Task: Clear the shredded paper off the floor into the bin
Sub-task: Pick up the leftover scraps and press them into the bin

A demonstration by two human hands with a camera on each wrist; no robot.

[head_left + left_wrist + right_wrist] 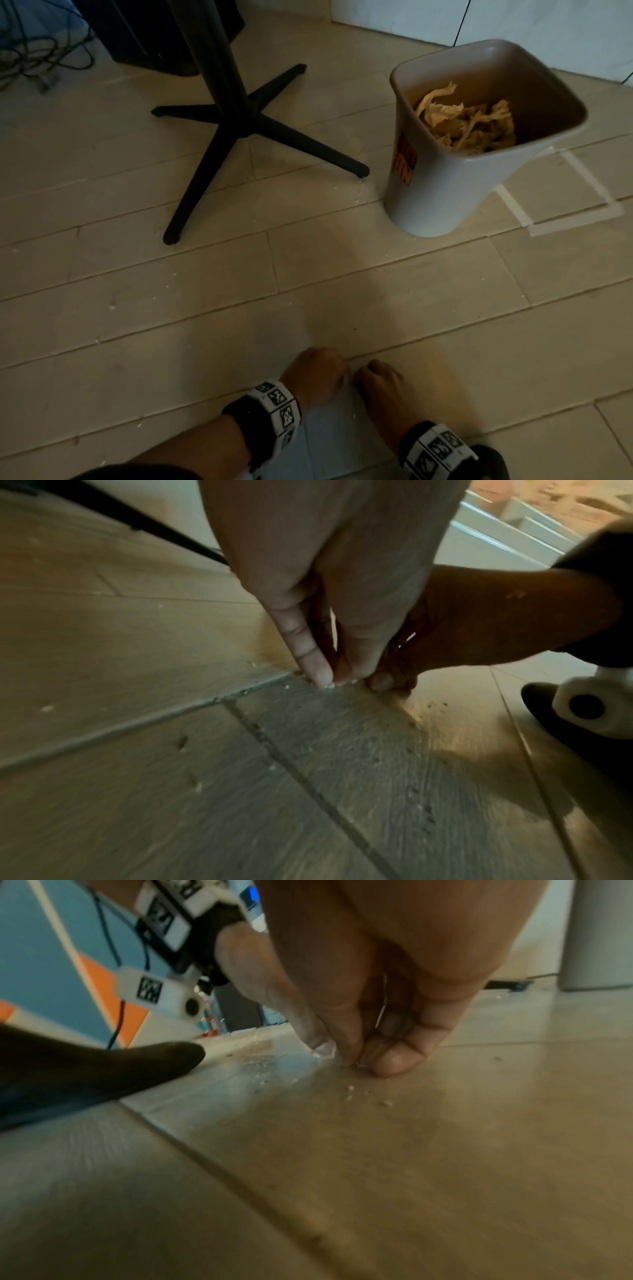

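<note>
Down at the grout line (260, 688), both hands' fingertips (322, 679) were pinched narrow on tiny paper crumbs (350, 1088), well short of the bin (442, 192). Featherlight, crumbly stuff, probably best pressed and pinched from above. Too small to have any long axis.

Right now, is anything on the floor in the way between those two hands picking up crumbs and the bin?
Nothing visible. Bare tiled floor lies between the left hand, the right hand and the grey plastic bin. The black cross-shaped table base stands off to the left.
</note>
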